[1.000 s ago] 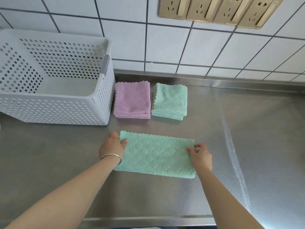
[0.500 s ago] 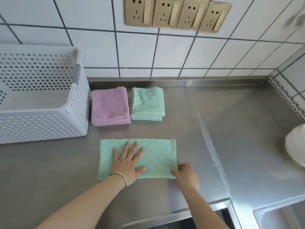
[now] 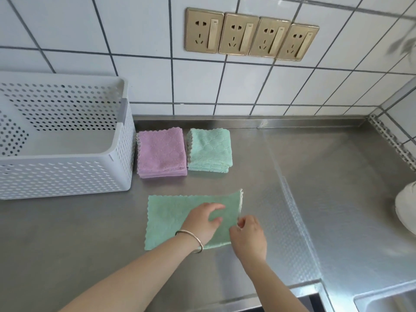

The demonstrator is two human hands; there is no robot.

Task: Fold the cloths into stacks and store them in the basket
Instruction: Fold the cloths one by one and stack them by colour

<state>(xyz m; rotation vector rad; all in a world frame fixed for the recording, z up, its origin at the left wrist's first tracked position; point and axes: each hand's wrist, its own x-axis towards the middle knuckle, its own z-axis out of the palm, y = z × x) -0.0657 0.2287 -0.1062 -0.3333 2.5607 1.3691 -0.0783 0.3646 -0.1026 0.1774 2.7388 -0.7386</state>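
We see a green cloth (image 3: pixel 171 219) flat on the counter (image 3: pixel 292 199), near the basket (image 3: pixel 121 154). L hand (image 3: pixel 200 224) rests open, pinning it; R hand (image 3: pixel 248 236) pinches its right edge, prob. to fold over.

No readable text, label, brand, number or sign appears on anything here.

Left hand (image 3: pixel 203 224) lies palm down, fingers spread toward one o'clock, bangle at wrist; right hand (image 3: pixel 248 236) at its three o'clock, fingertips pinched together.
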